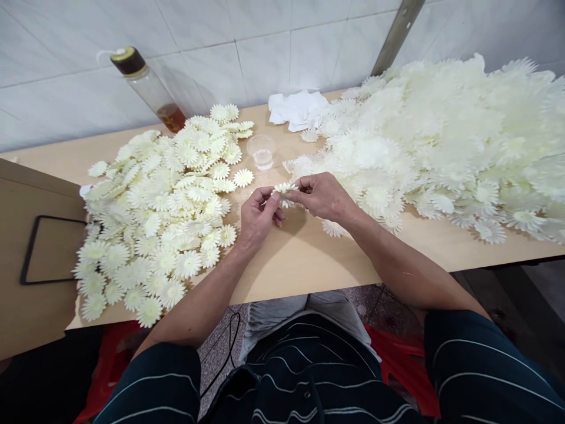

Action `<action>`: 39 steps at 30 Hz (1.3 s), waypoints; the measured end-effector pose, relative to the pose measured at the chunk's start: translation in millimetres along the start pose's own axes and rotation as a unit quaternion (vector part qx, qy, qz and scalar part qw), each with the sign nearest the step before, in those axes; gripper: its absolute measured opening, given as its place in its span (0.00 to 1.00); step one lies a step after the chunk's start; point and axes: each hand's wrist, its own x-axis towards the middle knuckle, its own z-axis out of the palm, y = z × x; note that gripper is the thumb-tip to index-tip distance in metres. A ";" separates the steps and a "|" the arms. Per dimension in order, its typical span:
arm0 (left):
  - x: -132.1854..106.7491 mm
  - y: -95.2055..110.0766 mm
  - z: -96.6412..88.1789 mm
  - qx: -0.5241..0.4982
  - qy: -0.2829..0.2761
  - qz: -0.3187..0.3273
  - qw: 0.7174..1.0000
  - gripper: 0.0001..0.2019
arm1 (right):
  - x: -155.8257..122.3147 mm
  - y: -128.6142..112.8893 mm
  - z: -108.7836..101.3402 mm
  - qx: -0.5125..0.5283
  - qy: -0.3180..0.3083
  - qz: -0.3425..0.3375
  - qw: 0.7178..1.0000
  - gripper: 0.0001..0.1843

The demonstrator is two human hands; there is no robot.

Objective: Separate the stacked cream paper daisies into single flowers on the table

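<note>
Both hands meet over the middle of the wooden table (pixel 304 259) and pinch one small white fabric daisy (pixel 283 189). My left hand (pixel 256 217) grips it from the left with closed fingers. My right hand (pixel 321 195) holds its right side between thumb and fingertips. A spread of flat white daisies (pixel 163 206) lies to the left of the hands. A much larger heap of the same flowers (pixel 441 141) fills the right side of the table. One loose daisy (pixel 333 228) lies under my right wrist.
A small clear plastic cup (pixel 262 152) stands just beyond the hands. A bottle with amber liquid and a dark cap (pixel 148 85) leans against the tiled wall at the back left. A crumpled white cloth (pixel 298 109) lies at the back. A brown panel with a black frame (pixel 48 250) sits at left.
</note>
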 end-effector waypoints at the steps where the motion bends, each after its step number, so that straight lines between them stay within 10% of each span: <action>1: -0.3 1.1 0.5 -0.005 -0.012 -0.012 1.000 0.28 | -0.4 -0.4 0.5 -0.004 0.003 -0.001 1.000 0.39; 8: -0.7 4.0 1.4 -0.034 -0.037 -0.057 0.997 0.30 | -0.4 -2.7 4.1 -0.040 0.030 0.000 0.999 0.46; 17: 5.9 5.2 -2.4 -0.058 0.016 -0.059 0.996 0.28 | -0.3 -0.2 -23.2 0.084 -0.095 0.002 0.992 0.32; 24: 2.3 8.0 -0.5 -0.070 -0.003 -0.088 0.994 0.30 | -2.0 -5.3 -29.4 0.064 -0.026 0.007 0.998 0.22; 39: 0.1 15.3 1.6 -0.053 -0.013 -0.102 0.993 0.30 | -3.3 -3.0 -48.7 -0.103 0.124 -0.039 0.986 0.45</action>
